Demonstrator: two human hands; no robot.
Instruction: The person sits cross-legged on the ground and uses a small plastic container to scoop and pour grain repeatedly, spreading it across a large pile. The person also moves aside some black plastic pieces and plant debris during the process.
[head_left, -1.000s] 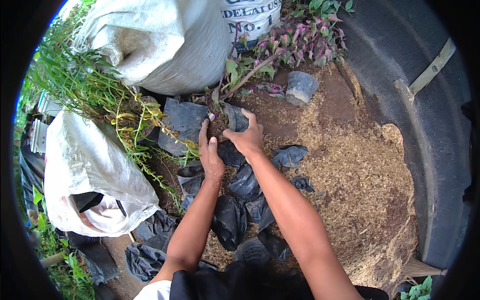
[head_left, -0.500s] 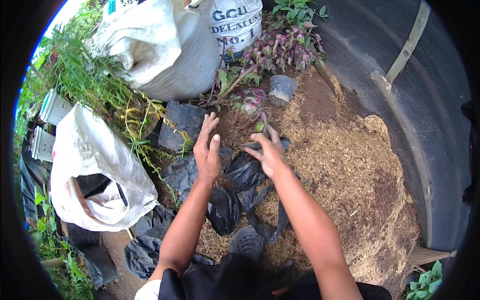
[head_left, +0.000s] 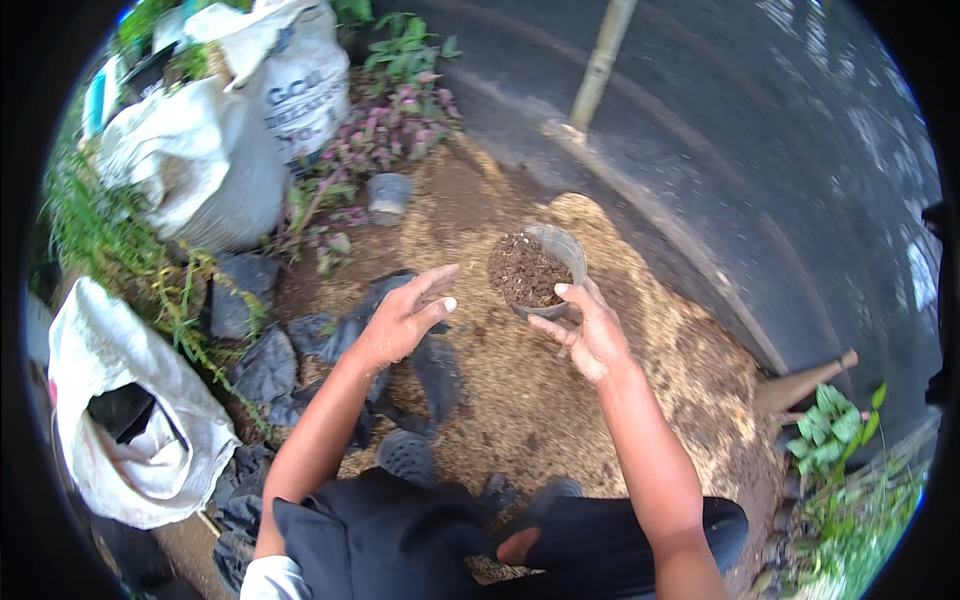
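A grey plastic pot [head_left: 572, 252] with brown crumbly soil [head_left: 524, 270] in it is tilted in my right hand [head_left: 594, 338]. The right thumb lies at the rim, and the other fingers are partly hidden beneath the pot. To its left, my left hand [head_left: 402, 318] hovers with fingers stretched out and thumb apart, holding nothing. Under and beside the left hand lie crumpled black plastic bags [head_left: 438, 375]. Pale husk-like material mixed with soil [head_left: 500, 375] covers the ground below the pot.
Another small grey pot [head_left: 388, 195] stands farther off beside purple-leaved plants [head_left: 385, 130]. White sacks [head_left: 140, 400] line the left side. Dark netting [head_left: 720, 150] with a wooden post [head_left: 603, 65] borders the right. My shoe [head_left: 406, 455] is close to the bags.
My right hand has left the black plastic and now holds the soil-filled pot. My left hand remains open. The view has swung rightward, so the sacks sit farther left.
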